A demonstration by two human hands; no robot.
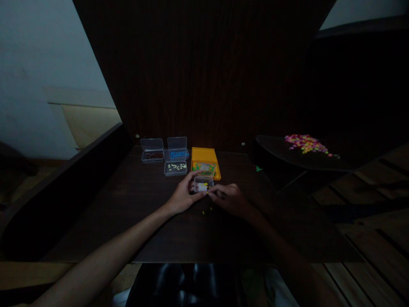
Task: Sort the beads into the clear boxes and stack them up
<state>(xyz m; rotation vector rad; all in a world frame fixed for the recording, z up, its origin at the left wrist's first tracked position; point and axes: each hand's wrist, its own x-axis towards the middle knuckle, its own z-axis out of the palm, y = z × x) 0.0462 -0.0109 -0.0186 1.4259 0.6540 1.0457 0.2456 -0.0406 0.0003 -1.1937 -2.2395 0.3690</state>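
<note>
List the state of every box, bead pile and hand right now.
Small clear box, holds yellow beads, lid unclear.
Left hand, clasping it.
Right hand, fingers at its edge, grip unclear.
Red-bead box, lid up.
Blue-bead box, lid up.
Orange box, open.
Bead pile, loose, unboxed.

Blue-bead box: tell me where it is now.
In the head view the blue-bead box sits far on the table, left of centre, between the red-bead box and the yellow box, just behind the pale-bead box.
</note>
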